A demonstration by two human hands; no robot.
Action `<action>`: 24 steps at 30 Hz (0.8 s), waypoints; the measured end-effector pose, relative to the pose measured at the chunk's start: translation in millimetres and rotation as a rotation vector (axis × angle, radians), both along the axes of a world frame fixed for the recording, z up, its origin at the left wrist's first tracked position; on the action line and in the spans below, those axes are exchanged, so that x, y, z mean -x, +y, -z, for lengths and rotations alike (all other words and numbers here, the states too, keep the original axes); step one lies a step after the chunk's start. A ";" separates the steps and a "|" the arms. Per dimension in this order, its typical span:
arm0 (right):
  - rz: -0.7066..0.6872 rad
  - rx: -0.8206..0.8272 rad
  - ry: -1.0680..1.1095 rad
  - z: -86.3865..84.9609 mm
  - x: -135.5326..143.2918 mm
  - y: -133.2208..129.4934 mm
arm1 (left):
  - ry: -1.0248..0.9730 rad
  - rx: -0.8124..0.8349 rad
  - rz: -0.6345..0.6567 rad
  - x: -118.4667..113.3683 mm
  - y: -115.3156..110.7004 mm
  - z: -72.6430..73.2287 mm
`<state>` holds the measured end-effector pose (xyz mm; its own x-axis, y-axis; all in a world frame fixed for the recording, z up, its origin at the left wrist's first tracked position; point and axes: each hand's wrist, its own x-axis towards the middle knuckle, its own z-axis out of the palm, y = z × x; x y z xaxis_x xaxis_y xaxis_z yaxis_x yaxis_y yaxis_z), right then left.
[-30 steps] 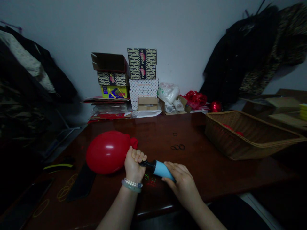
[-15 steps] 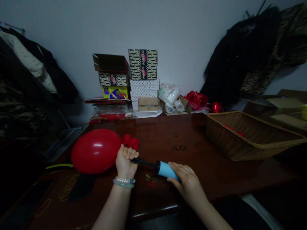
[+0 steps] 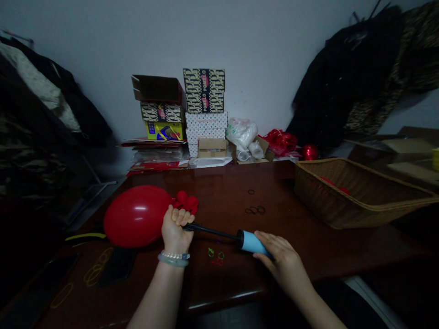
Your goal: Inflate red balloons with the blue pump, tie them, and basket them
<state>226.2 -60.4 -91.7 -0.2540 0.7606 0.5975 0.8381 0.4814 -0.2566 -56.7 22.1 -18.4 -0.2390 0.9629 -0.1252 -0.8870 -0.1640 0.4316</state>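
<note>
A large inflated red balloon (image 3: 139, 217) sits at the left, its neck hidden inside my left hand (image 3: 178, 226). That hand is closed in a fist around the balloon's neck and the black end of a hand balloon pump (image 3: 252, 242). My right hand (image 3: 279, 256) wraps round the pump's light blue cylinder. Between the two hands a long stretch of the black rod shows, running slightly downward to the right. Just behind my left fist lie several limp red balloons (image 3: 187, 200). Small green and red rubber bands (image 3: 216, 256) rest on the table below the rod.
A wicker basket (image 3: 343, 208) with red items inside stands at the right of the dark table (image 3: 222, 183). Black bands (image 3: 255, 210) lie mid-table, yellow bands (image 3: 98, 269) and a dark phone-like slab (image 3: 118, 267) at the left. Stacked boxes (image 3: 206, 91) stand at the back.
My right hand has moved right with the blue cylinder, so more of the black rod shows. My left hand and the balloon have shifted only slightly.
</note>
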 end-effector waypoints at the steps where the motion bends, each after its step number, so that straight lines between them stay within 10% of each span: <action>1: 0.002 -0.003 -0.003 -0.1 1.1 -0.1 | -0.005 -0.004 0.002 -1.0 0.0 0.7; 24: -0.064 -0.001 0.117 -10.2 66.4 -0.4 | 0.058 0.047 0.105 -39.5 -13.7 1.9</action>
